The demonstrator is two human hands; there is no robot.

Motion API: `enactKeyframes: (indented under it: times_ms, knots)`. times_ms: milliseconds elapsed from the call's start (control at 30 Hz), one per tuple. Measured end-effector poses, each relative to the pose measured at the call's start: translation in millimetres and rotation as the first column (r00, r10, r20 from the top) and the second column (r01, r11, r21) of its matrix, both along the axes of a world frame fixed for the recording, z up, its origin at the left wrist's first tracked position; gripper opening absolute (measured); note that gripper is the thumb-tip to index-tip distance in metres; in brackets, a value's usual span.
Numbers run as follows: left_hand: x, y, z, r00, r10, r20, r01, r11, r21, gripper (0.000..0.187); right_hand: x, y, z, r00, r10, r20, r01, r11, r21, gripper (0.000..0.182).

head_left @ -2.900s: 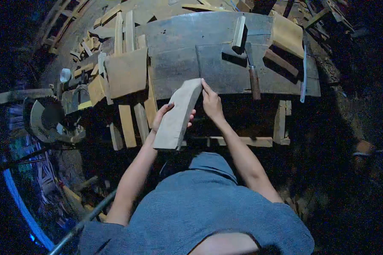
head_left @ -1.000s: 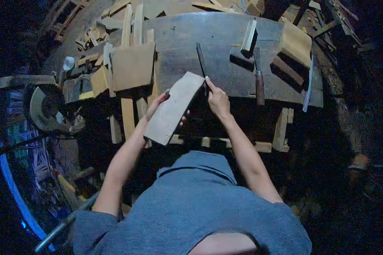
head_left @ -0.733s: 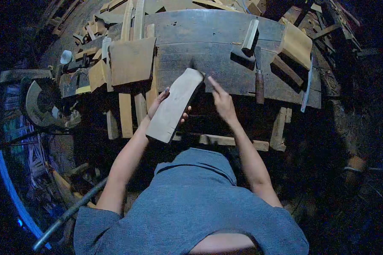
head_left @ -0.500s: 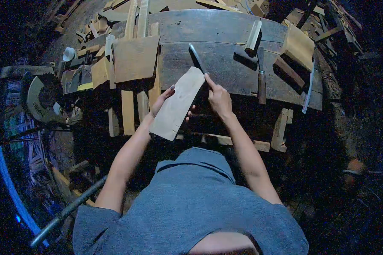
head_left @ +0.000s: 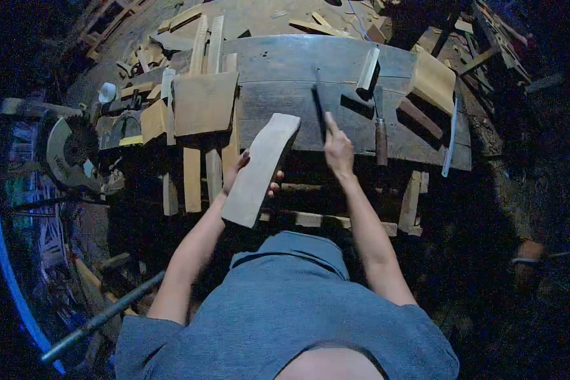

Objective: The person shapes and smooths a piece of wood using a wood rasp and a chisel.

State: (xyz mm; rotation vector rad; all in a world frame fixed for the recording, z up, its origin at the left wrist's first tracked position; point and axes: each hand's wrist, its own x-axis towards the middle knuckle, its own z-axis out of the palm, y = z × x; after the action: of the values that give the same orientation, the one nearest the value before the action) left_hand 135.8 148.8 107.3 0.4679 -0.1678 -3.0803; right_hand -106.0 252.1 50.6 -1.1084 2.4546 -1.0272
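Note:
My left hand (head_left: 234, 176) grips a pale piece of wood (head_left: 261, 171) with wavy long edges. The thumb lies on its left edge and fingertips show at the right edge. The wood is held up in front of the bench, tilted with its top to the right. My right hand (head_left: 339, 152) is closed round the near end of a long, narrow, dark tool that looks like a file (head_left: 318, 104), index finger stretched along it. A gap separates the file from the wood. Motion blurs the file's far end.
The wooden workbench (head_left: 278, 95) carries a flat board (head_left: 206, 104), a wooden-handled tool (head_left: 381, 142), a wood block (head_left: 433, 82) and a thin blade (head_left: 450, 142). At left stands a toothed circular blade with its guard (head_left: 60, 145). A metal bar (head_left: 104, 320) juts in lower left.
My right hand and the file have moved right, away from the wood's edge. The wood has turned slightly, showing more of its right side. The view has shifted a little.

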Motion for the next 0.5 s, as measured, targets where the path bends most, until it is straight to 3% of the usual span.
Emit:
enactKeyframes:
  times_ms: [67, 167, 200, 233, 267, 300, 333, 367, 400, 467, 500]
  knots:
    - [5, 9, 9, 0.999, -0.012, 0.052, 0.010, 0.999, 0.036, 0.070, -15, 12, -1, 0.999, -0.037, 0.019, 0.038, 0.999, -0.007, 0.044]
    - [-1, 12, 22, 0.992, -0.114, 0.045, 0.114, 0.993, 0.020, 0.071, -31, 20, -2, 0.997, -0.051, -0.061, 0.057, 0.992, 0.114, 0.043]
    - [2, 11, 23, 0.984, -0.089, 0.157, 0.102, 0.992, -0.079, 0.071, -30, 19, -1, 0.961, -0.079, -0.266, 0.077, 0.997, -0.020, 0.042]
    - [3, 8, 20, 0.983, -0.103, 0.151, 0.116, 0.990, -0.077, 0.071, -26, 19, -1, 0.883, -0.124, -0.453, 0.063, 0.987, -0.147, 0.042]
    - [6, 5, 16, 0.974, -0.138, 0.178, 0.163, 0.977, -0.134, 0.071, -21, 17, 9, 0.932, -0.128, -0.339, 0.064, 0.979, -0.196, 0.042]
    - [8, 4, 14, 0.964, -0.168, 0.206, 0.207, 0.960, -0.190, 0.071, -16, 16, 31, 0.930, -0.135, -0.343, 0.071, 0.979, -0.192, 0.042]
    - [8, 7, 17, 0.970, -0.171, 0.172, 0.196, 0.971, -0.139, 0.069, -13, 16, 57, 0.914, -0.013, 0.405, 0.110, 0.970, -0.218, 0.043]
    - [7, 7, 21, 0.969, -0.179, 0.170, 0.203, 0.969, -0.139, 0.069, -9, 15, 70, 0.375, 0.139, 0.916, 0.160, 0.964, -0.212, 0.045]
    - [6, 7, 26, 0.951, -0.193, 0.241, 0.252, 0.936, -0.247, 0.071, -4, 13, 62, 0.379, 0.135, 0.915, 0.167, 0.963, -0.211, 0.045]
    - [4, 9, 35, 0.930, -0.199, 0.309, 0.304, 0.888, -0.345, 0.073, 6, 7, 52, 0.791, 0.253, 0.557, 0.055, 0.878, -0.476, 0.049]
    - [3, 10, 40, 0.944, -0.206, 0.256, 0.286, 0.901, -0.328, 0.071, 5, 11, 55, 0.792, 0.254, 0.555, 0.051, 0.879, -0.475, 0.049]
